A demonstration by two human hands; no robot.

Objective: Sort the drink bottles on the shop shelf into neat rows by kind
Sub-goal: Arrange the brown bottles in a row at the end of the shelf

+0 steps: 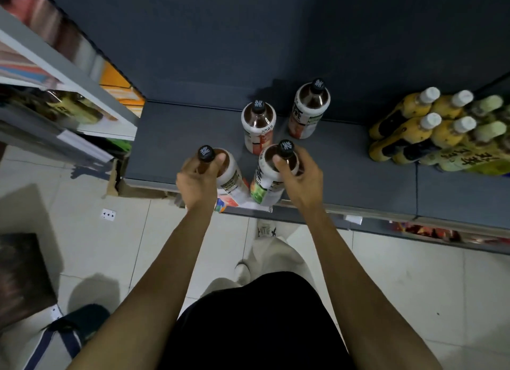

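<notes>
We see a wide bare patch of the dark grey shop shelf (176, 137) on the left, with room for a hand to pass. In the middle, two dark tea bottles with black caps and white labels (259, 124) stand apart, with a thin gap between them. Nearer the front edge, two more of the same tea bottles (265, 176) block the way, each held by a hand. Another open strip of shelf lies right of these. A tight bunch of yellow bottles with white caps (414, 124) fills the far right.
</notes>
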